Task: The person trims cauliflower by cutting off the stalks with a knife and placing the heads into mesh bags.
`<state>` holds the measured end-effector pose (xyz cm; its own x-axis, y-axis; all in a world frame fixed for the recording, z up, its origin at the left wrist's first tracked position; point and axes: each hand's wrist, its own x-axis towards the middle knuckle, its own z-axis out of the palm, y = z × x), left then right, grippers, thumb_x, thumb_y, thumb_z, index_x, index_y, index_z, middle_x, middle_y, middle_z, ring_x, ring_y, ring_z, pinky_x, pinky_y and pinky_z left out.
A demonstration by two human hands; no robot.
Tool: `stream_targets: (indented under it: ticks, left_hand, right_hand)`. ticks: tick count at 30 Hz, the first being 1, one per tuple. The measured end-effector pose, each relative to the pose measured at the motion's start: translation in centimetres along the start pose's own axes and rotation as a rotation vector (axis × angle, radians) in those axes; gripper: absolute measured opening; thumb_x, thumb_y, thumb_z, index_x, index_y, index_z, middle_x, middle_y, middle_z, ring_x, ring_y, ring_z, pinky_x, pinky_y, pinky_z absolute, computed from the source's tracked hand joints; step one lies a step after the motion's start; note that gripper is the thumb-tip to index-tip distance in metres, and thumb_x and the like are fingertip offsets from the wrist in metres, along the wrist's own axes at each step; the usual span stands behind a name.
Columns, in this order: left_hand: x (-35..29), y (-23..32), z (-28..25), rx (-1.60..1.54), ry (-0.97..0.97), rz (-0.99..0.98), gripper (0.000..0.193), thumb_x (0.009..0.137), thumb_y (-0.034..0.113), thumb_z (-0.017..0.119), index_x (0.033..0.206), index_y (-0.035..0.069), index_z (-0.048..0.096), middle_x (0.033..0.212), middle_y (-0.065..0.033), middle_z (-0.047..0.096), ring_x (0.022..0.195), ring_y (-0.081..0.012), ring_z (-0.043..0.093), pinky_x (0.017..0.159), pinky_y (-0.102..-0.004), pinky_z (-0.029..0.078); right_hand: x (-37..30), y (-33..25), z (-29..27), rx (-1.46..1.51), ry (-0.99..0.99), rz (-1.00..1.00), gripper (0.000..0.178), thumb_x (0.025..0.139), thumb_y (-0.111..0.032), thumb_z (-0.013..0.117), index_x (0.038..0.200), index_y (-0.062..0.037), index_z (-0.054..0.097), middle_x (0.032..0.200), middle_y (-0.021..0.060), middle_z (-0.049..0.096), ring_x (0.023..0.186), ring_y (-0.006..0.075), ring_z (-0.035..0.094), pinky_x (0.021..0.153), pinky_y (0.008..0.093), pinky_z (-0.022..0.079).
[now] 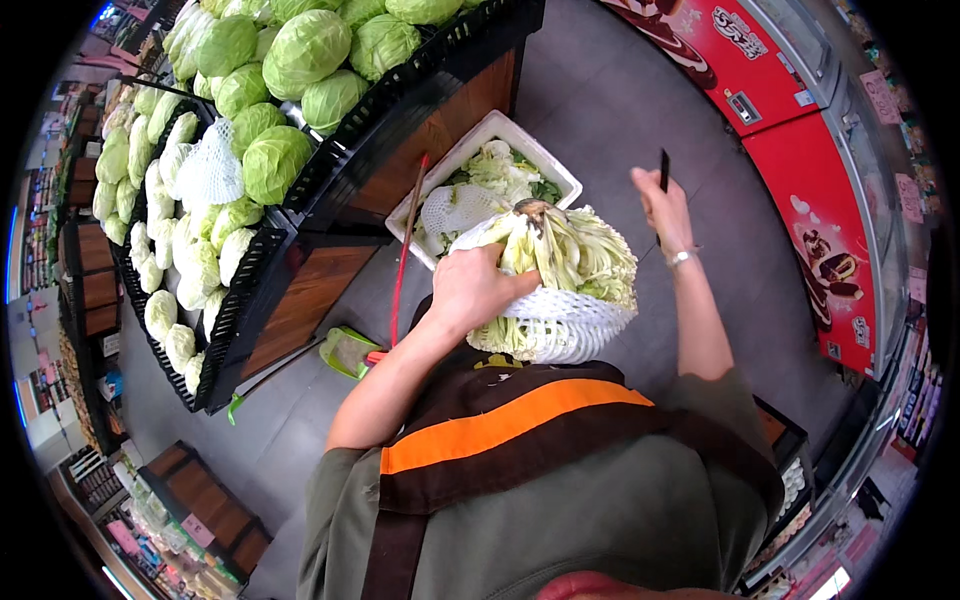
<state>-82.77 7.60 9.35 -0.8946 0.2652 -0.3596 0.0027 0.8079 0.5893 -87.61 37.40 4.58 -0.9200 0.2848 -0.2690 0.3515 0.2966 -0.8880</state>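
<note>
My left hand (485,287) grips a large Chinese cabbage (600,255) in front of my apron, its fingers and thumb spread over the near left side. A white foam net (560,325) wraps the cabbage's lower part. Its brownish cut stem end points away from me, and pale frilly leaves stand out around it. Off to the right of the cabbage, my right hand (667,212) is raised and closed around a slim black tool (665,168) that looks like a knife. Most of that tool is hidden by the hand.
Beyond the cabbage, a white foam box (540,148) holds loose leaves and a foam net. At left, black-edged shelves carry round green cabbages (307,55) and Chinese cabbages (180,345). A red-handled broom (405,250) and green dustpan (345,352) stand beside them. Red freezers (815,220) line the right.
</note>
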Motion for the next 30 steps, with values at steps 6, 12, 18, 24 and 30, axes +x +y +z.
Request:
stream_targets:
  ticks: [6, 12, 18, 24, 30]
  left_hand:
    - [0.5, 0.1, 0.5, 0.106, -0.038, -0.078, 0.058, 0.067, 0.055, 0.068, 0.080, -0.002, 0.071, 0.071, -0.0210, 0.067, 0.072, -0.0335, 0.068, 0.073, -0.0417, 0.053]
    - [0.6, -0.4, 0.3, 0.110, -0.121, -0.154, 0.061, 0.068, 0.058, 0.069, 0.084, -0.001, 0.071, 0.074, -0.0201, 0.068, 0.074, -0.0329, 0.069, 0.074, -0.0414, 0.053]
    - [0.4, -0.9, 0.4, 0.118, -0.183, -0.172, 0.064, 0.068, 0.061, 0.069, 0.090, 0.001, 0.070, 0.076, -0.0205, 0.068, 0.076, -0.0331, 0.068, 0.074, -0.0416, 0.053]
    - [0.0, -1.4, 1.2, 0.020, -0.148, -0.136, 0.062, 0.069, 0.060, 0.071, 0.089, 0.002, 0.070, 0.070, -0.0207, 0.066, 0.072, -0.0344, 0.067, 0.072, -0.0418, 0.052]
    - [-0.8, -2.0, 1.9, 0.021, -0.084, -0.167, 0.063, 0.069, 0.059, 0.072, 0.087, -0.001, 0.069, 0.061, -0.0197, 0.063, 0.066, -0.0345, 0.066, 0.068, -0.0418, 0.052]
  right_hand:
    - [-7.0, -8.2, 7.0, -0.626, -0.308, -0.337, 0.049, 0.070, -0.039, 0.080, 0.084, 0.0020, 0.058, 0.064, 0.0113, 0.062, 0.061, 0.0241, 0.064, 0.058, 0.0357, 0.050]
    - [-6.6, -5.9, 9.3, -0.606, -0.362, -0.398, 0.037, 0.071, -0.026, 0.074, 0.087, 0.0038, 0.058, 0.066, 0.0199, 0.063, 0.063, 0.0384, 0.064, 0.061, 0.0445, 0.051]
    - [-2.1, -8.8, 9.2, -0.673, -0.836, -0.300, 0.025, 0.068, -0.022, 0.070, 0.073, 0.0021, 0.063, 0.063, 0.0149, 0.063, 0.059, 0.0260, 0.063, 0.059, 0.0355, 0.050]
    - [5.2, -8.4, 9.2, -0.245, -1.283, 0.214, 0.016, 0.069, -0.015, 0.073, 0.072, -0.0010, 0.066, 0.064, 0.0033, 0.063, 0.059, 0.0099, 0.056, 0.055, 0.0248, 0.042]
    - [9.1, -7.2, 10.6, -0.414, -0.974, -0.145, 0.051, 0.082, -0.045, 0.066, 0.097, 0.0039, 0.067, 0.083, 0.0121, 0.067, 0.079, 0.0217, 0.063, 0.074, 0.0314, 0.049]
